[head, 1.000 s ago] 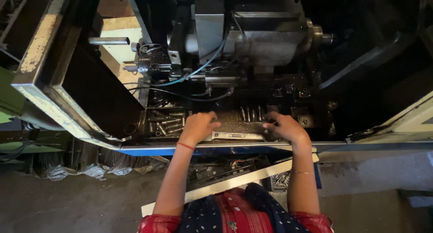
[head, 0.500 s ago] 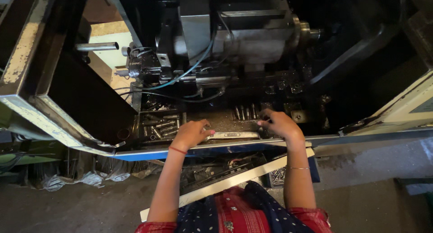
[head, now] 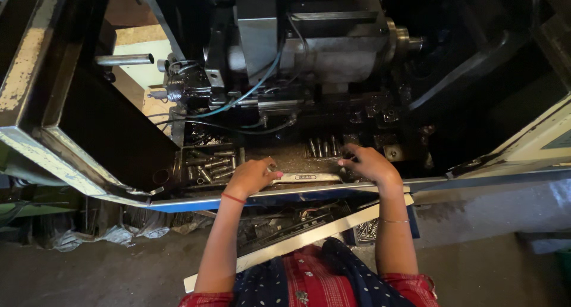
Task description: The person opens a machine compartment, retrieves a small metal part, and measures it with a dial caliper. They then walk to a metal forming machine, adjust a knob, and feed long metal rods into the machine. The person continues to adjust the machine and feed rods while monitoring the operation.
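Dark machine bay with a blue front ledge. Left hand and right hand curl fingers over opposite ends of a flat wrench lying just behind the ledge. Since half a second ago both hands stay on it, barely moved. Loose bolts crowd left of the wrench, upright pins behind it, cables farther back.

Silver wrench at centre; blue hose above — red checked garment, navy dotted scarf, red wrist thread.
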